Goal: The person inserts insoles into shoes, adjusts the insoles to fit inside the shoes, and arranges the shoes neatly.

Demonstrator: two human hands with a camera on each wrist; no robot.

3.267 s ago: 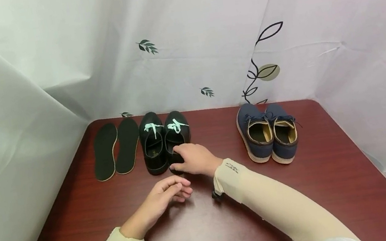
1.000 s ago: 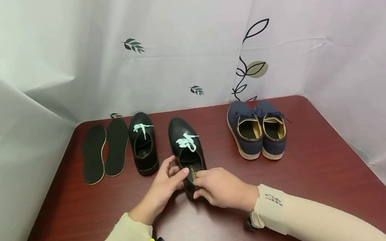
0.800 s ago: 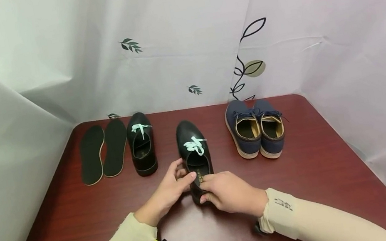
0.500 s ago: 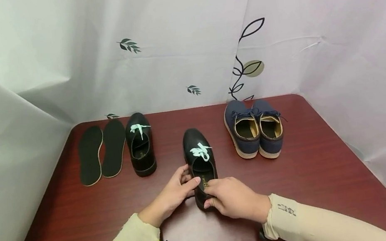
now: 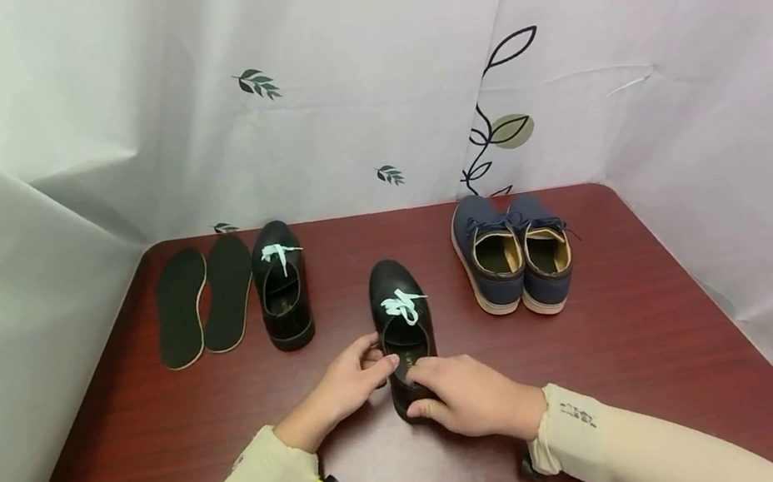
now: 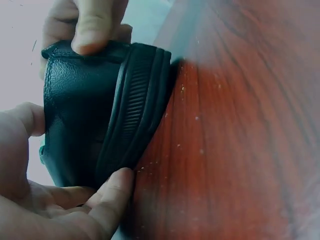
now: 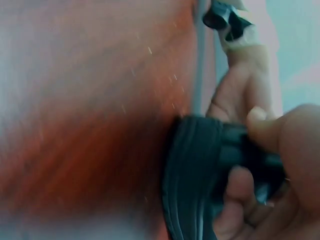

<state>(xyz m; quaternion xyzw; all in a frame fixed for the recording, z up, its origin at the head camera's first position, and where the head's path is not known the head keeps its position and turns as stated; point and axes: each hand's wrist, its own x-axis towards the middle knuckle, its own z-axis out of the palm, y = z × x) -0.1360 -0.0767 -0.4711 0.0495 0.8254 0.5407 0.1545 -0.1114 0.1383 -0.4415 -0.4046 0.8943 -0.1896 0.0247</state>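
A black leather lace-up shoe [image 5: 390,278] with pale mint laces stands near the middle of the table, toe pointing away. My left hand [image 5: 344,382] grips its left side, thumb over the collar and fingers along the outside. At the heel, my right hand [image 5: 468,397] pinches the rim; its fingers reach into the opening and its thumb is on the outside. The left wrist view shows the shoe's heel [image 6: 80,95] and ridged sole edge close to the tabletop. In the right wrist view, the blurred shoe [image 7: 187,170] is partly covered by fingers.
The matching black shoe [image 5: 287,324] stands at the back left. Beside it lie two dark insoles, one farther left [image 5: 182,307] and one nearer [image 5: 229,291]. Two navy lace-up shoes [image 5: 489,292] stand together at the back right. White curtains [image 5: 340,46] surround the reddish-brown table [image 5: 649,368].
The right hand has taken the right-hand black shoe from beside its mate and brought it nearer and rightward. The left hand has joined on its side. Over the last half second little moves.
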